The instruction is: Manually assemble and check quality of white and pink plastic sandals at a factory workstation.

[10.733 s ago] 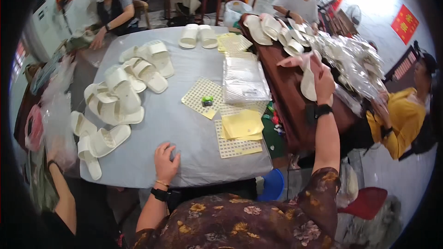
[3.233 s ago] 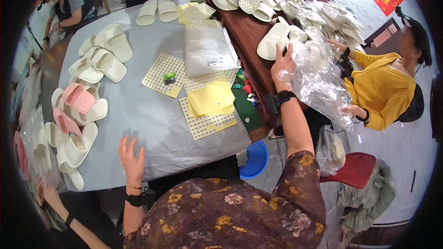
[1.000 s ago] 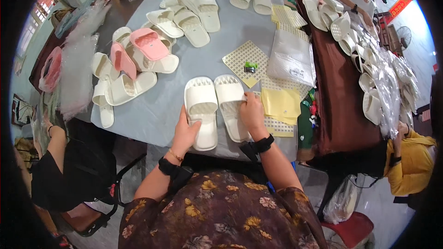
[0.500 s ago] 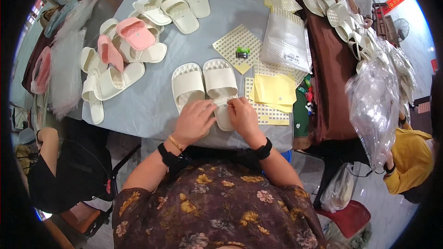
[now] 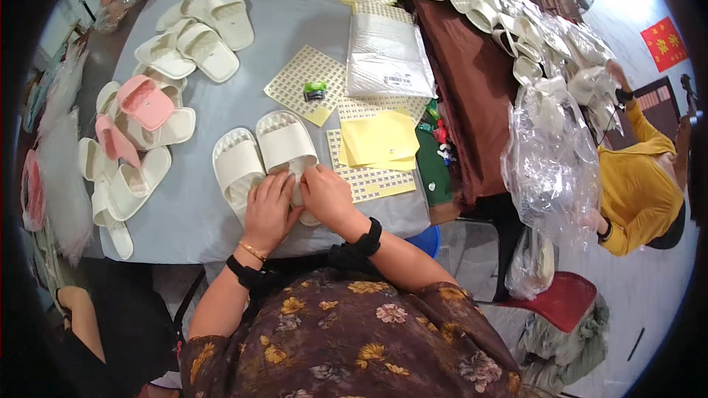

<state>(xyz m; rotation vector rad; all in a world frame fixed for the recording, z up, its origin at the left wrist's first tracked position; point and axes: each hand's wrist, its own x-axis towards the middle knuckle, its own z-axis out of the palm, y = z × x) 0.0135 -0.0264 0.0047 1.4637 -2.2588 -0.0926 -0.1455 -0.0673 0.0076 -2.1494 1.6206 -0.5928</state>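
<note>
A pair of white slide slippers lies toe-away on the table in front of me, the left slipper (image 5: pixel 240 168) beside the right slipper (image 5: pixel 285 138). My left hand (image 5: pixel 268 214) rests over their heel parts, its fingers stretched out and laid down on the footbed. Against the right slipper's heel area, my right hand (image 5: pixel 330 197) has curled fingers pressed together. Whatever those fingertips may pinch is hidden. Just right of the slippers is a sheet of small printed stickers (image 5: pixel 374 186), partly covered by yellow paper pieces (image 5: pixel 380 138).
White slippers (image 5: pixel 209 52) and pink slippers (image 5: pixel 145 102) pile up on the left. A white padded mailer (image 5: pixel 389 55) and a small green-and-black item (image 5: pixel 314 91) lie beyond. More slippers (image 5: pixel 483 11) and clear plastic bags (image 5: pixel 553 155) line the right, near a person in yellow (image 5: pixel 641 184).
My view has turned right, so the table appears shifted left. My left fingers have come down flatter onto the slippers. My right hand stays at the right slipper. The person in yellow reaches up among the slippers.
</note>
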